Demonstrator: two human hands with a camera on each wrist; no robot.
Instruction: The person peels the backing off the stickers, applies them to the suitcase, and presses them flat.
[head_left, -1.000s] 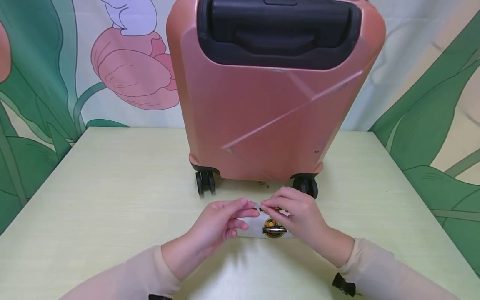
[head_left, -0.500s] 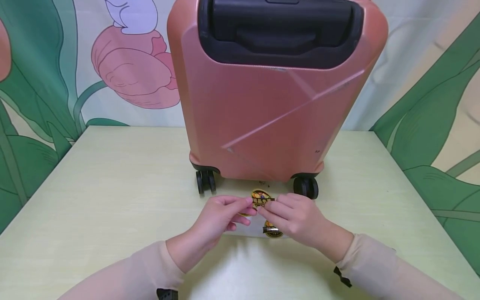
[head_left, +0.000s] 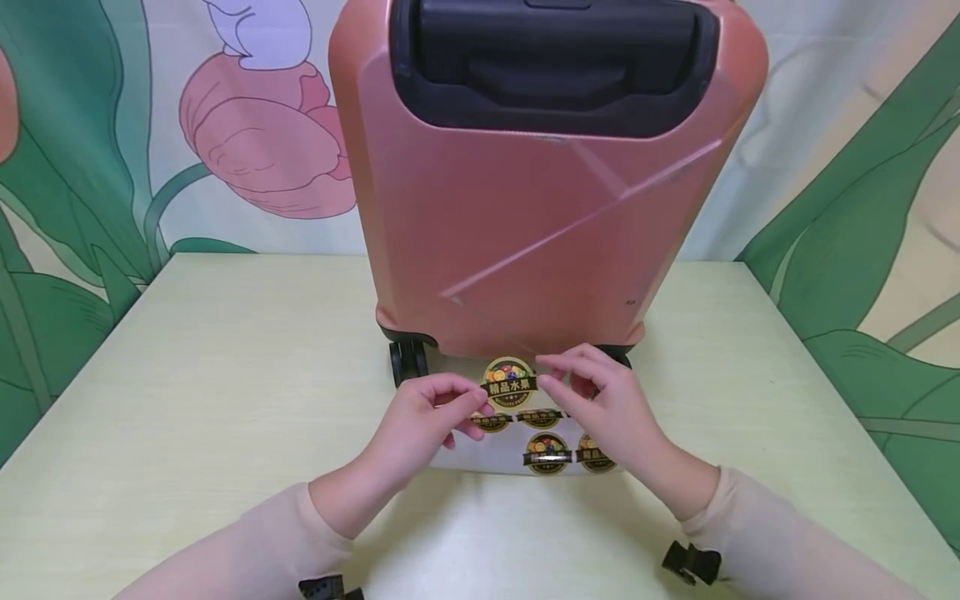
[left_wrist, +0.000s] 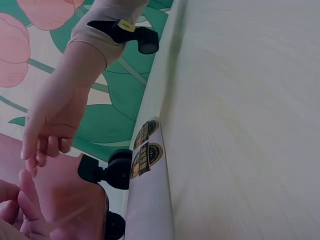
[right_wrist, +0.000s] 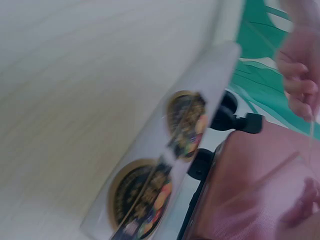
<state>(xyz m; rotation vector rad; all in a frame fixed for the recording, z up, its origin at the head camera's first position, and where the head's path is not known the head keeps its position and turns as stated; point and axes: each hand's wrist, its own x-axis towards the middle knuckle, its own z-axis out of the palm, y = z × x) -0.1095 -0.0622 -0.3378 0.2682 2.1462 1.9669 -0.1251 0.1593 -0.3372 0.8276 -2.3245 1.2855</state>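
A round black-and-gold sticker with a fruit picture is held up in front of the suitcase's lower edge. My left hand pinches it at its left edge between thumb and fingers. Just off the sticker's right edge is my right hand, its thumb and index finger apart with nothing seen between them. Below both hands lies a white sticker sheet bearing several similar labels, partly covered by the right hand. In the right wrist view, two printed stickers show on the curved sheet.
A pink hard-shell suitcase with a black handle recess stands on the pale table right behind the hands. One black wheel shows at its left bottom corner. A patterned backdrop hangs behind.
The sticker has turned to face me and risen slightly. My right hand has let go of it and moved up and right, while the left keeps its pinch, shifted a little left.
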